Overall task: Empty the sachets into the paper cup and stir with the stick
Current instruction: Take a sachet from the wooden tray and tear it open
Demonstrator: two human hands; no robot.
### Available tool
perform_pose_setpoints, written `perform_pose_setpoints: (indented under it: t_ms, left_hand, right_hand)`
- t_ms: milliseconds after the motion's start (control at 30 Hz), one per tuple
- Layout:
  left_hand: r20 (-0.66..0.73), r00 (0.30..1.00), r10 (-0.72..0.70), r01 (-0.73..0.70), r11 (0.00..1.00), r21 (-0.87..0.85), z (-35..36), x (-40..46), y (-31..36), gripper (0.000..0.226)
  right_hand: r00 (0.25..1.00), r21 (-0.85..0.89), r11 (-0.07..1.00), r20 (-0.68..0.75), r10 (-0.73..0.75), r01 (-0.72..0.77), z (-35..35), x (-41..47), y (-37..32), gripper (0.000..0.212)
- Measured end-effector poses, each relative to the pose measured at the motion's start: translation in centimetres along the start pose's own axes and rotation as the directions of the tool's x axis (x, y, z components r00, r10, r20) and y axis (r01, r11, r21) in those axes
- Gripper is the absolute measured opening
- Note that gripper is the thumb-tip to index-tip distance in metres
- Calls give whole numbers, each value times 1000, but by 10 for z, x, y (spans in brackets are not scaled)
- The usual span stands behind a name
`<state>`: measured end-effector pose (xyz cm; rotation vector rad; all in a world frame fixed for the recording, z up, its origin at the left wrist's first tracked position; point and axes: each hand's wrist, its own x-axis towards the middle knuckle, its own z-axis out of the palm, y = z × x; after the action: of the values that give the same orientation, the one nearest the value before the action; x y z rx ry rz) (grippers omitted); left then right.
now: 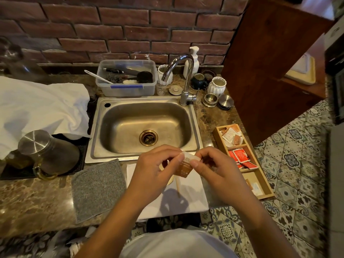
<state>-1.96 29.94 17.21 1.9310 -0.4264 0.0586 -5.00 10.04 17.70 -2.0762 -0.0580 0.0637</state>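
Both hands met in front of the sink's near edge, pinching one small brown-and-white paper sachet (184,165) between them. The left hand (157,170) was clamped on the sachet's upper left part, thumb and forefinger closed over its white top strip; the right hand (216,169) gripped the upper right end of that same strip, thumb pressed on its front. The sachet hung tilted, its white top edge running from left up toward the right, and its brown body pointed down and slightly left toward the counter. Whether the top was already torn could not be told.

Directly below the hands, a pale paper cup (170,180) was mostly hidden by the left hand, only part of its rim and wall showing. A thin wooden stirring stick (178,185) lay just beside the cup on a white square napkin (189,200), its long axis running nearly straight toward the person, slightly tilted.

To the right stood a long wooden three-compartment tray (268,190): brown-and-white sachets in the far compartment, red sachets (242,158) in the middle one, a few pale packets in the nearest. A grey textured cloth mat (96,189) lay left of the napkin on the brown marble counter (33,200), in front of the stainless steel sink (145,125)
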Motion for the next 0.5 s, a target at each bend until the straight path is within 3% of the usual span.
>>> perform_pose_setpoints:
  t_ms: [167, 267, 367, 433, 500]
  left_hand:
    - [33, 998, -46, 49, 995, -86, 7, -3, 2, 9]
    - [58, 992, -114, 122, 978, -170, 12, -5, 0, 7]
    - [95, 979, -181, 204, 894, -398, 13, -5, -1, 8]
    - [121, 973, -197, 232, 840, -490, 12, -3, 1, 16]
    - [138, 970, -199, 241, 847, -475, 11, -2, 1, 17]
  right_hand:
    - [998, -25, 997, -8, -67, 66, -1, -4, 2, 18]
    - [998, 50, 997, 2, -66, 66, -3, -6, -1, 15]
    - [999, 184, 983, 40, -17, 9, -5, -7, -5, 15]
    - [999, 122, 992, -1, -37, 37, -5, -7, -6, 16]
    - [995, 17, 996, -54, -90, 91, -5, -7, -7, 17]
